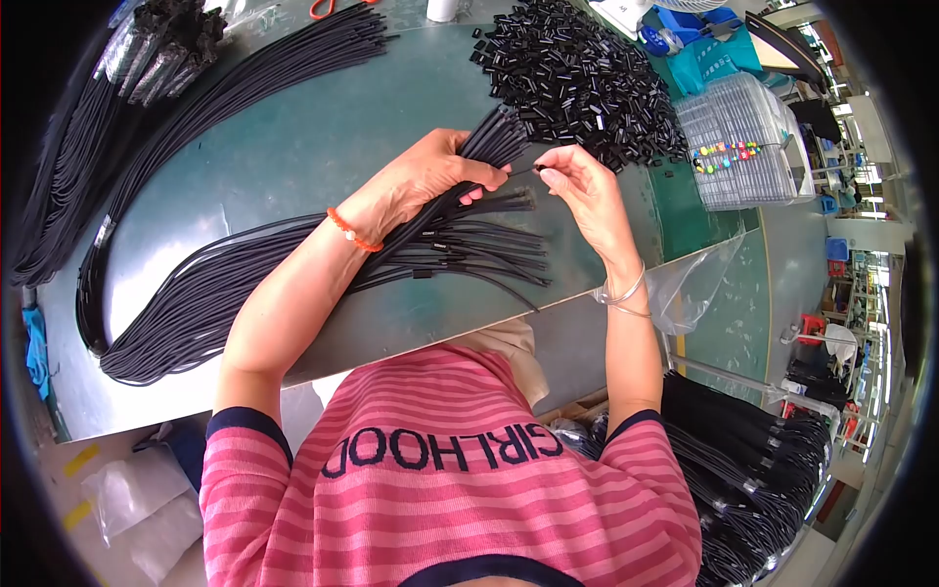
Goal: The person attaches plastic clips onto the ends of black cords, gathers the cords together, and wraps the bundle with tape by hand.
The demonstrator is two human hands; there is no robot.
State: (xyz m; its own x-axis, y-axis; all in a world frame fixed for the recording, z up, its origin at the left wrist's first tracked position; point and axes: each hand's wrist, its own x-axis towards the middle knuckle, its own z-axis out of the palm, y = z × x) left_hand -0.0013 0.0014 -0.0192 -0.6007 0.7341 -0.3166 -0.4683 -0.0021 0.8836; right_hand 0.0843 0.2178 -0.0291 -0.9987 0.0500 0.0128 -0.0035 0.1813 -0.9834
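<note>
Green-topped worktable [284,137] spread out before me, one heap of small black sleeves [587,83], too many to count, lying at its far side. Right of the heap stood one transparent plastic case [729,157], its contents too blurred to name, with one string of coloured beads [726,155] across it. One clear plastic bag [696,284] hung at the table's near edge. My left hand [445,176] was closed around one bundle of black cords [497,137] above the table, the tips pointing away from me and rightward, toward the heap, its long axis slanting back beneath my wrist. My right hand [585,186] pinched one tiny black piece [541,168] between thumb and forefinger, just beside those tips. Under my left forearm, loose cords [225,298] fanned rightward; their exact number I could not tell.
</note>
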